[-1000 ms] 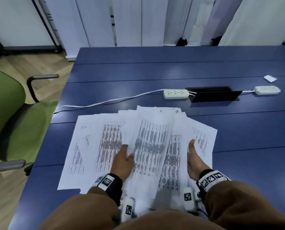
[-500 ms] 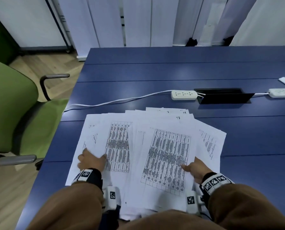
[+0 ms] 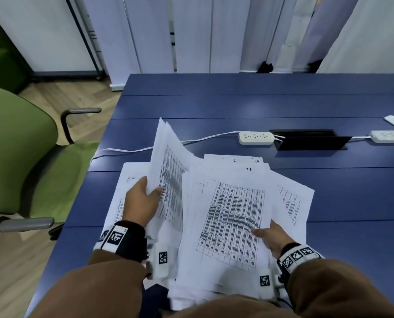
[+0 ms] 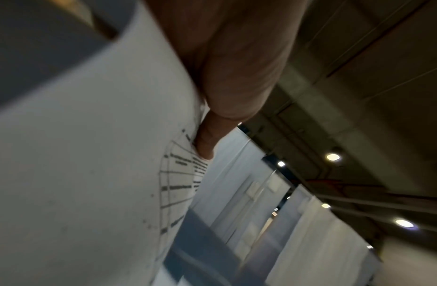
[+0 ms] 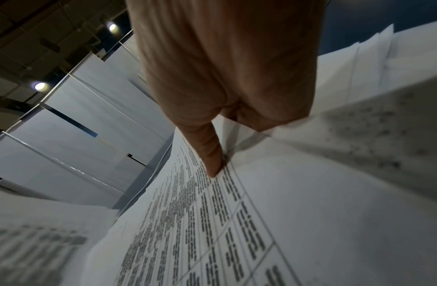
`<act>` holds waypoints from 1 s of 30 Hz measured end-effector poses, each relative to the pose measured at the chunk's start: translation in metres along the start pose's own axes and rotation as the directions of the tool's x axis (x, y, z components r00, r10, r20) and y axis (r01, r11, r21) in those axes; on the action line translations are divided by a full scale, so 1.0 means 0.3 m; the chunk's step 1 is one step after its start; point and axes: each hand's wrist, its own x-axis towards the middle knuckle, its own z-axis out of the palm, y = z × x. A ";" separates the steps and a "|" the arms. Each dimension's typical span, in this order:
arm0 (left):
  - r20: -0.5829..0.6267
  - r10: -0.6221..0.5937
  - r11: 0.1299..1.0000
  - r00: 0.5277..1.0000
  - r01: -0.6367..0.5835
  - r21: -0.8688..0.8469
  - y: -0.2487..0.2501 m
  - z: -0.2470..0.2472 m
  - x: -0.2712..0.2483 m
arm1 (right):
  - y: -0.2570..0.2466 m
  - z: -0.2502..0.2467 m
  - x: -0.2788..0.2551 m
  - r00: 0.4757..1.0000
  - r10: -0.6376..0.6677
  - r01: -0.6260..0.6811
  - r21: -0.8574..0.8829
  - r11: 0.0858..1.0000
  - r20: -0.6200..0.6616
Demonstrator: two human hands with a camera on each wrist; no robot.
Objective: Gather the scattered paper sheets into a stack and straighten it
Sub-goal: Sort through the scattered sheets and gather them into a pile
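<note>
The white printed paper sheets (image 3: 232, 216) lie in a loose, overlapping fan on the near part of the dark blue counter (image 3: 237, 104), directly ahead of the person, with their near edges reaching past the counter's front edge toward the body.

The left hand (image 3: 141, 203) is at the left side of the fan. It grasps a raised bundle of sheets (image 3: 168, 161), thumb on the printed face and fingers behind, so that the bundle stands tilted up off the counter with its far corner high and its face turned toward the rest of the fan. In the left wrist view the thumb (image 4: 207, 143) presses onto the edge of a printed table on that bundle. More sheets lie flat beneath and to the left of this hand.

The right hand (image 3: 271, 237) is at the right side of the fan, near its front. It pinches the right edge of the upper sheets, thumb lying on top of the printed table and the fingers hidden under the paper. The right wrist view shows the thumb (image 5: 210, 152) resting on the table's rows, with other sheets splayed to the right of it.

Beyond the paper, a white power strip (image 3: 255, 138) with its cable lies on the counter, well apart from both hands. A green armchair (image 3: 19, 145) stands left of the counter.
</note>
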 end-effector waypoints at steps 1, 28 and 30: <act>-0.012 0.065 0.998 0.998 -0.065 -0.025 0.051 -0.017 0.001 | -0.001 0.000 -0.002 1.000 -0.005 0.005 -0.015 1.000 -0.007; 0.413 -0.103 0.926 0.905 -0.064 0.372 -0.160 0.310 -0.247 | -0.039 -0.013 -0.055 0.997 -0.062 0.059 0.050 0.997 0.049; 0.263 -0.106 0.970 0.959 0.042 0.238 -0.153 0.280 -0.219 | -0.054 -0.031 -0.065 0.996 -0.066 0.061 0.080 0.995 0.058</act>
